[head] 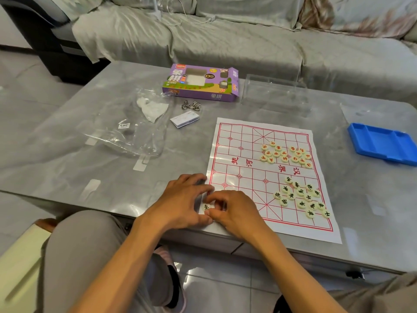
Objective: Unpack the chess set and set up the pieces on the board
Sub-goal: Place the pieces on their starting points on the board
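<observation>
My arms are bare from the elbow down, no sleeves reaching my forearms. My left hand and right hand carry no rings, no watch and no bracelet, and no gloves. My nails are short and plain. I wear grey trousers of a soft, smooth cloth, which cover the left knee; the same grey cloth shows over my right leg at the lower right corner. Below the knee there is a dark patch with a pinkish edge; I cannot tell what it is.
</observation>
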`<move>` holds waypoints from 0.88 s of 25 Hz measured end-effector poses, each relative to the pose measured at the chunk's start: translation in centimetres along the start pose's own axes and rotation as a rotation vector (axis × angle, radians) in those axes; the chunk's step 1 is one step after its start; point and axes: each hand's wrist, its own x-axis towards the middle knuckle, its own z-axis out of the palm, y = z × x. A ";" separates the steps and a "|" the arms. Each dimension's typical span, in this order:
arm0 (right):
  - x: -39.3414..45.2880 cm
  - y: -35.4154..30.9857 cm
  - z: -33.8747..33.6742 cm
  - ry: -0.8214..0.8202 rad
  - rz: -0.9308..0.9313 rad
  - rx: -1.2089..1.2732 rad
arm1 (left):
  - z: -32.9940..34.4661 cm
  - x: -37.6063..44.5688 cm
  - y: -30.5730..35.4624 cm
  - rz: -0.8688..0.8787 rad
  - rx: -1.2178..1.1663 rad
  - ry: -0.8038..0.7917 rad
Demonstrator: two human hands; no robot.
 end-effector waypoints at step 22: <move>-10.0 15.5 -10.2 0.348 0.513 -0.131 | -0.4 0.3 0.2 -0.035 -0.051 -0.058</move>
